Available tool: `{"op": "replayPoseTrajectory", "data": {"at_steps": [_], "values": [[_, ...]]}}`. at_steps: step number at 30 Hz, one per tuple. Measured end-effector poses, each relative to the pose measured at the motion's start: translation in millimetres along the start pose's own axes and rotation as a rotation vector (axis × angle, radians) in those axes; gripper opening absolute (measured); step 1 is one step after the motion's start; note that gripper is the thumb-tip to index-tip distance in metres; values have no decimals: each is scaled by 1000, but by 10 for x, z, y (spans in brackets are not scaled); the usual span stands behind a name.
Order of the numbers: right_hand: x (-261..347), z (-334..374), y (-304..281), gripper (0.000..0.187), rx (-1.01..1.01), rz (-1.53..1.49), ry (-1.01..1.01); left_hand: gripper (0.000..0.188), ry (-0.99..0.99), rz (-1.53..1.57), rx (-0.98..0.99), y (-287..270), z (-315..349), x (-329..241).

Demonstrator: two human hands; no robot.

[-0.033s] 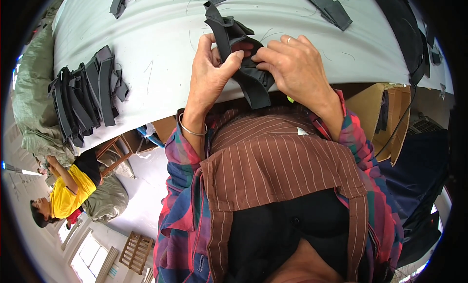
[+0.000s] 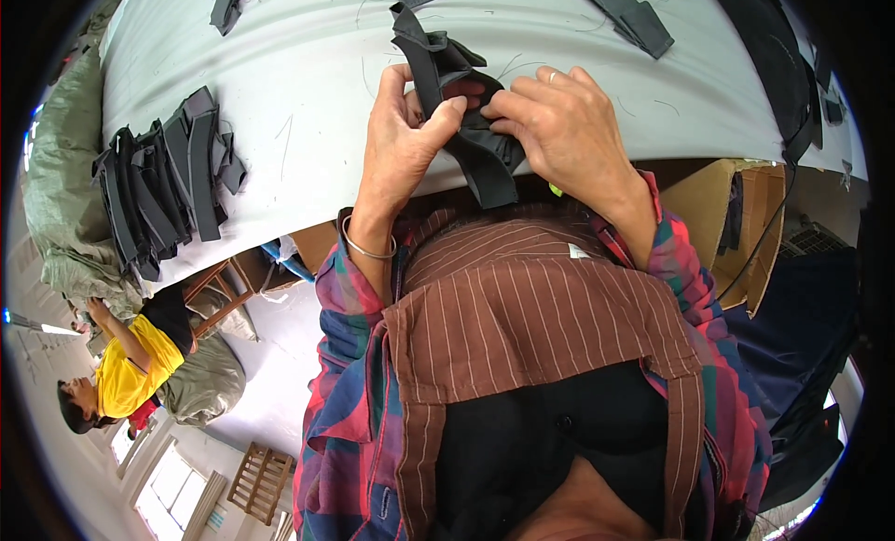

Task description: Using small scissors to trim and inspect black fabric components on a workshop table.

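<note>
My left hand [image 2: 407, 131] grips a dark grey sewn cloth piece [image 2: 431, 61] near the table's front edge, its fingers passing behind and into a fold and the thumb in front. The piece looks like a folded band, perhaps a collar. From the other side my right hand [image 2: 559, 121] pinches the cloth between thumb and fingertips; the exact pinch point is partly hidden. One long strip of the piece hangs down over the table edge toward my apron [image 2: 531, 326]. A bangle circles my left wrist, and a ring is on my right hand.
A pile of similar dark cloth bands [image 2: 172, 182] lies on the white-covered table [image 2: 298, 84] at left. More pieces [image 2: 625, 19] lie farther back among loose threads. An open cardboard box [image 2: 690, 210] stands below at right. A person in yellow [image 2: 140, 364] works beside green sacks [image 2: 65, 168].
</note>
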State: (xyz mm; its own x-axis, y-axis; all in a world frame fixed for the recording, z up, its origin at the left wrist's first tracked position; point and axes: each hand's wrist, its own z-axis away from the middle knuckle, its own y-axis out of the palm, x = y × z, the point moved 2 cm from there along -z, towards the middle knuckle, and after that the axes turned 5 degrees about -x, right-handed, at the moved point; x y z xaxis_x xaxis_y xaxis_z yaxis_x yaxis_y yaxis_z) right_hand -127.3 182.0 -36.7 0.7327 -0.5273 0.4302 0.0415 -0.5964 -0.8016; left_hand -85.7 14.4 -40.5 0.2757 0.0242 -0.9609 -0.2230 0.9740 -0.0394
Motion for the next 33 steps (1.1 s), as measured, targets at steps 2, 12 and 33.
{"op": "replayPoseTrajectory", "data": {"at_steps": [2,12,33], "values": [[8,-3,0,9,-14,-5,-15,33,6,-6,3,1,12,0],[-7,33,35,4,7,-59,44,33,-3,-11,2,-10,26,12],[-483,14,83,19,-205,-759,575,66,190,-453,74,-702,237,-628]]}}
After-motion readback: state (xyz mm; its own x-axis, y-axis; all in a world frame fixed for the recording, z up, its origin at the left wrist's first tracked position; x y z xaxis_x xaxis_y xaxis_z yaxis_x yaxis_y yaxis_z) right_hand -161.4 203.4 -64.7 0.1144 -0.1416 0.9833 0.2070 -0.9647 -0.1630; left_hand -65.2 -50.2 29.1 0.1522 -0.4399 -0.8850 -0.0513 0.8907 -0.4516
